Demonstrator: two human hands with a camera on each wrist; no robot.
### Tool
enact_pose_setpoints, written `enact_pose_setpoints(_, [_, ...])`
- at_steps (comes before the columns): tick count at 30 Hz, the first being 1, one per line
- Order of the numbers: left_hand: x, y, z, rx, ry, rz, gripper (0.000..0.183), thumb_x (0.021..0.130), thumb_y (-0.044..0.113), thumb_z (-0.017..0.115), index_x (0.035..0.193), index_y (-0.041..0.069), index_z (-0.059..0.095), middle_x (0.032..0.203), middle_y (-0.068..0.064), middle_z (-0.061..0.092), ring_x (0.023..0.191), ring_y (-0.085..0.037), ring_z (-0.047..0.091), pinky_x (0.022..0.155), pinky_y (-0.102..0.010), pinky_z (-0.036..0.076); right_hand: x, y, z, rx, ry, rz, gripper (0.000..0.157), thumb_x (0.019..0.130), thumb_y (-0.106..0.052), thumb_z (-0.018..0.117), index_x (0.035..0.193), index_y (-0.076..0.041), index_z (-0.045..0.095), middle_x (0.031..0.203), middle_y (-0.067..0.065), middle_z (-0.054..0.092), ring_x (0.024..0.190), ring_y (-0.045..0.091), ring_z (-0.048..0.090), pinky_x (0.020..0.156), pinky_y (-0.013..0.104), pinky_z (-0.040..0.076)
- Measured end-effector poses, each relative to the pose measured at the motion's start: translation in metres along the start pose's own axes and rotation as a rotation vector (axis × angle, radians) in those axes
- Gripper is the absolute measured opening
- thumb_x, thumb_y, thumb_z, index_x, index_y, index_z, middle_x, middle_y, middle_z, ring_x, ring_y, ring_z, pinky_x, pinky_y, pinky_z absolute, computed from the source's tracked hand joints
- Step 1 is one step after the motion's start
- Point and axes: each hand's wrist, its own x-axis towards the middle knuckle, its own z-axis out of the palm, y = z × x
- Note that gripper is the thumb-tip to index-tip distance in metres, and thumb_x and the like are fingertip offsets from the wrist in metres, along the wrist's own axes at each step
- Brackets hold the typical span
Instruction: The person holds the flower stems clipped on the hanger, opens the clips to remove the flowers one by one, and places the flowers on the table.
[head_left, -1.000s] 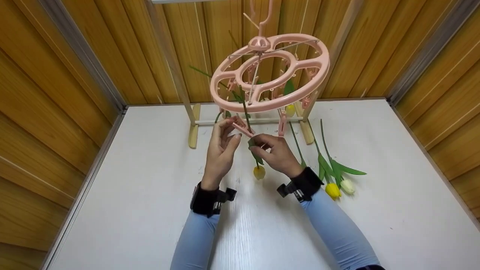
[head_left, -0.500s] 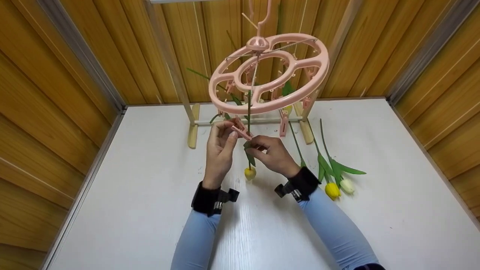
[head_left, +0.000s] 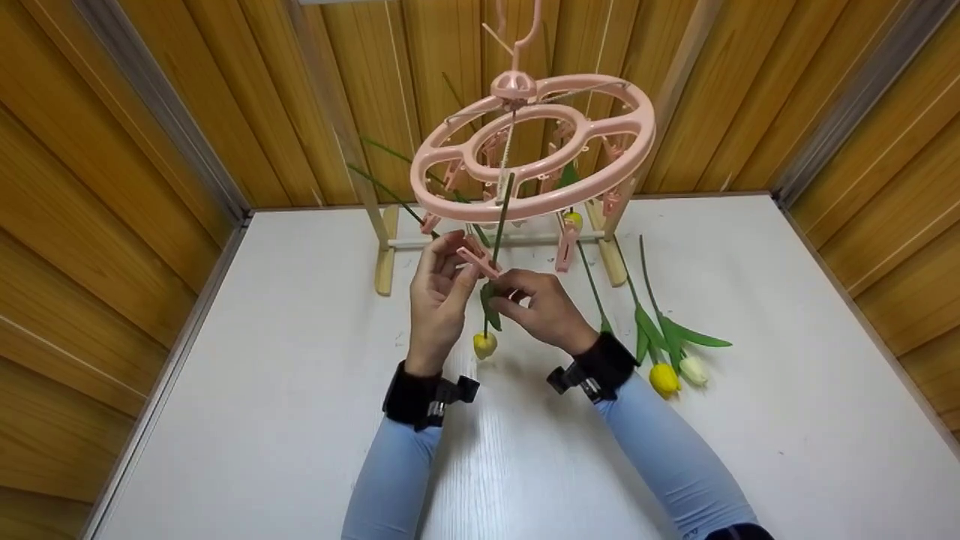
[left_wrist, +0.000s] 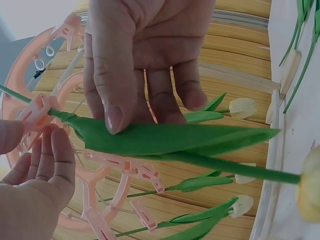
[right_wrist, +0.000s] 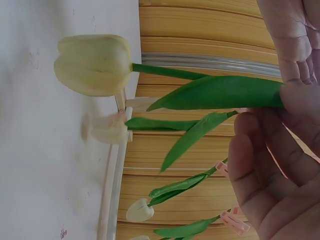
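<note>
My left hand (head_left: 437,315) pinches a pink clothespin (head_left: 478,262) that hangs under the front of a round pink clip hanger (head_left: 615,191). My right hand (head_left: 551,311) pinches an artificial tulip (head_left: 485,346) just below the clothespin, at its green leaf (left_wrist: 165,137). The tulip hangs head down, pale yellow, its stem rising past the clothespin towards the hanger's rim. In the left wrist view the stem runs right at the clothespin's jaws. The right wrist view has the thumb over the base of the leaf; the fingertips behind it are partly hidden.
Other tulips hang upside down from clothespins farther back, such as a white tulip (right_wrist: 140,210). A free clothespin (head_left: 567,247) dangles at the hanger's front right. On the white table (head_left: 262,420) lie a yellow tulip (head_left: 664,380) and a white tulip (head_left: 694,370). A wooden stand (head_left: 384,262) is behind.
The held tulip's head has swung left, and its stem now leans to the right at the top. The hanger has turned slightly, bringing another green stem into view at its left.
</note>
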Motion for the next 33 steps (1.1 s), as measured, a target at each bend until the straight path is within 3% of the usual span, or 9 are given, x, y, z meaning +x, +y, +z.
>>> enact_pose_setpoints(4, [-0.0005,0.0005,-0.0005,-0.01,-0.025,-0.02,0.046,0.104,-0.003,0.053,0.147,-0.013,0.041,0.131,-0.026,0.056,0.116,-0.02,0.062,0.097,-0.029,0.053,-0.0001,-0.0017,0.0005,0.0,-0.011,-0.007,0.006,0.096,-0.004,0.071,0.1,-0.003,0.075,0.095,0.011,0.073,0.082,0.023,0.07,0.075,0.033,0.057])
enact_pose_setpoints(12, [-0.0003,0.0019,0.0012,-0.043,-0.056,-0.06,0.042,0.106,0.0,0.05,0.146,-0.011,0.044,0.134,-0.021,0.058,0.116,-0.019,0.061,0.092,-0.029,0.052,-0.0006,-0.0028,0.0003,-0.008,-0.038,0.006,0.005,0.096,-0.001,0.07,0.098,-0.004,0.074,0.094,0.01,0.072,0.08,0.024,0.069,0.073,0.033,0.057])
enact_pose_setpoints(17, [0.0,0.0016,0.002,-0.041,-0.053,-0.077,0.047,0.106,0.0,0.049,0.15,-0.011,0.039,0.14,-0.025,0.054,0.12,-0.02,0.059,0.093,-0.028,0.05,-0.0013,-0.0022,0.0016,-0.005,-0.043,0.011,0.004,0.096,-0.002,0.069,0.098,-0.003,0.073,0.094,0.011,0.072,0.08,0.024,0.069,0.073,0.032,0.057])
enact_pose_setpoints(20, [0.0001,0.0019,0.0021,-0.031,-0.048,-0.08,0.048,0.106,-0.001,0.049,0.151,-0.012,0.038,0.13,-0.025,0.057,0.115,-0.018,0.061,0.092,-0.027,0.051,-0.0013,-0.0025,0.003,-0.012,-0.039,0.002,0.004,0.095,-0.001,0.07,0.097,-0.002,0.073,0.093,0.011,0.072,0.079,0.024,0.069,0.072,0.032,0.057])
enact_pose_setpoints(24, [-0.0002,0.0026,0.0023,-0.025,-0.044,-0.068,0.045,0.106,-0.002,0.048,0.148,-0.013,0.04,0.117,-0.014,0.059,0.105,-0.015,0.061,0.089,-0.027,0.052,-0.0018,-0.0038,0.0036,-0.011,-0.037,-0.012,0.005,0.095,0.0,0.069,0.097,-0.003,0.073,0.09,0.011,0.071,0.077,0.025,0.069,0.071,0.033,0.057])
enact_pose_setpoints(33, [-0.0011,0.0028,0.0019,0.014,-0.033,-0.037,0.038,0.105,-0.002,0.05,0.141,-0.012,0.046,0.114,-0.008,0.06,0.102,-0.017,0.06,0.089,-0.029,0.051,-0.003,-0.002,0.0033,0.005,-0.022,-0.015,0.005,0.096,-0.005,0.072,0.1,-0.005,0.074,0.092,0.01,0.071,0.079,0.022,0.069,0.071,0.029,0.055])
